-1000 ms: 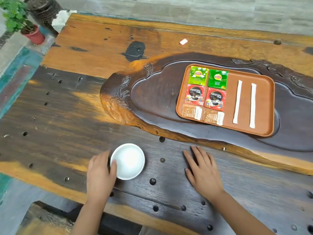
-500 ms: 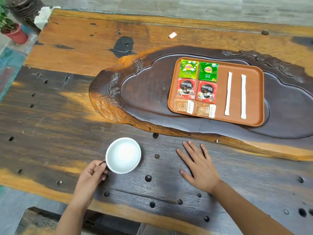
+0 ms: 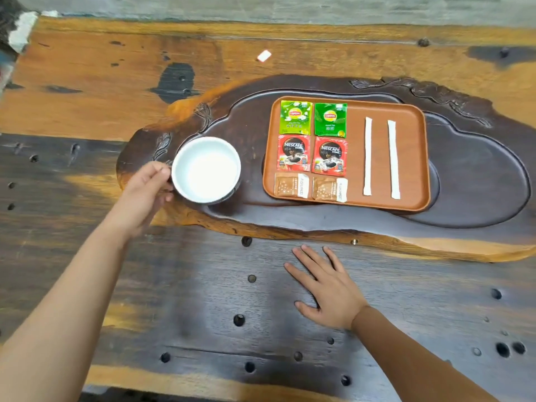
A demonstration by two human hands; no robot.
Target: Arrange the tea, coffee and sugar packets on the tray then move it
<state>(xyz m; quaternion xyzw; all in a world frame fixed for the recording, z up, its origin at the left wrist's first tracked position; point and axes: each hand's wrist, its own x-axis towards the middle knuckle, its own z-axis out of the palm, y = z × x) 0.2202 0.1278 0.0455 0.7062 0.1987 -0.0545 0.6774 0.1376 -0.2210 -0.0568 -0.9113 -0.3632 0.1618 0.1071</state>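
An orange-brown tray [image 3: 412,158] lies in the dark carved wooden basin [image 3: 475,175]. On it sit two green tea packets [image 3: 295,117], two red coffee packets [image 3: 293,153], two brown sugar packets [image 3: 291,185] and two long white stick packets [image 3: 368,156]. My left hand [image 3: 145,190] grips the handle of an empty white cup [image 3: 206,169], held over the basin's left end, just left of the tray. My right hand [image 3: 324,285] lies flat with fingers spread on the table in front of the basin.
The thick wooden table [image 3: 87,91] has many round holes near its front edge. A small white scrap [image 3: 264,56] lies beyond the basin. A pale object [image 3: 20,30] sits at the far left corner.
My left hand took the cup by its handle and carried it from the table's front forward and right, up to the basin beside the tray. The right hand stayed flat.
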